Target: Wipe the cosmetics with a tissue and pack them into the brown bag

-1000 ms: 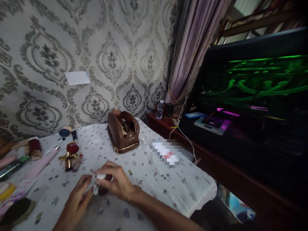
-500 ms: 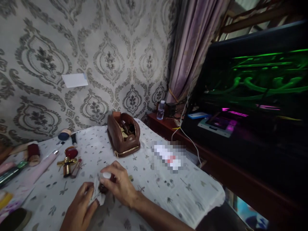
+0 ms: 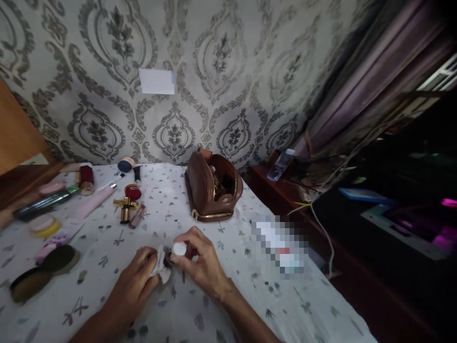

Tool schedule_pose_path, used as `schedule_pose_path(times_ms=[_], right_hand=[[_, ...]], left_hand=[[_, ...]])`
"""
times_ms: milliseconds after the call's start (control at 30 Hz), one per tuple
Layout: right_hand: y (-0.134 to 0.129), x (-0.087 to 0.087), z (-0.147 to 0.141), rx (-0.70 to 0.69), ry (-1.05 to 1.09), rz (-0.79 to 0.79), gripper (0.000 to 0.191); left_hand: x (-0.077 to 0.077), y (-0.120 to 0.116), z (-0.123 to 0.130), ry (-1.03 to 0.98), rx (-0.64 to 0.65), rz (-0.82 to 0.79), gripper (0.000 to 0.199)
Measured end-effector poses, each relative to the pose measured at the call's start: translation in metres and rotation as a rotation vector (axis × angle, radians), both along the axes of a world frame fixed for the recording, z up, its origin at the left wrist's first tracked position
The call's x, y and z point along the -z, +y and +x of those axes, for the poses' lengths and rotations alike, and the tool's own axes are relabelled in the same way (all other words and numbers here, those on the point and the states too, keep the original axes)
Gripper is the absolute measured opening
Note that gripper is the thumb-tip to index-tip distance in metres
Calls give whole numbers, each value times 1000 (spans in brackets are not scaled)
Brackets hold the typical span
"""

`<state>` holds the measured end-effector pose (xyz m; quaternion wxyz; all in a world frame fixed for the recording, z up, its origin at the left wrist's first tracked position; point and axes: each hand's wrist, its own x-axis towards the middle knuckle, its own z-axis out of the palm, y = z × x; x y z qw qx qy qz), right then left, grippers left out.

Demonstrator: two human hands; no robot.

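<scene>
My left hand [image 3: 137, 281] is closed on a crumpled white tissue [image 3: 162, 267], low in the middle of the view. Against the tissue is a small dark brown item [image 3: 167, 257], partly hidden between the hands. My right hand [image 3: 202, 259] pinches a small item with a round white top [image 3: 179, 248]; whether it is joined to the brown one cannot be made out. Beyond the hands stands an open brown zip bag [image 3: 210, 190] with things inside. Left of it lie a gold-coloured item [image 3: 124, 210], a red round case [image 3: 133, 192] and a pink tube [image 3: 94, 201].
Farther left are a green tube [image 3: 46, 204], a yellow-rimmed jar [image 3: 44, 226] and an open dark compact [image 3: 60, 259]. A pixelated item [image 3: 280, 245] lies on the patterned cloth at right. Beyond the edge are a clear bottle [image 3: 281, 165] and a white cable [image 3: 323, 228].
The view has swung toward the left, so the bag and other things appear farther right. My right hand's fingers have shifted, and the white top now faces the camera more.
</scene>
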<state>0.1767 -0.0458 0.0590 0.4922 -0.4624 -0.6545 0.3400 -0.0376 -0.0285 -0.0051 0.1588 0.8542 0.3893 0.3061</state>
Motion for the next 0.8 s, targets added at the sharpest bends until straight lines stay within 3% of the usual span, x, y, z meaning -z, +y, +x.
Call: schedule_pose_path(times_ms=[100,233,367,500,800], right_hand=[[-6,-3,-4,20,-57,20,24],[-11,-3,-8,77,-137,92,24],[-11,-2,-9,136,-140,69,20],[-5,0,-5,175,-126,97,21],[5,1,12,104,-174,82,21]], left_hand=[[-4,-6,5,-130,-6,-24,22],[-15,-10,18,-194,-27,63,23],[-22,-7,23,-81,10,110,20],[-17,-2,19,36,15,49,19],[-15,3,19,267,61,-62,12]])
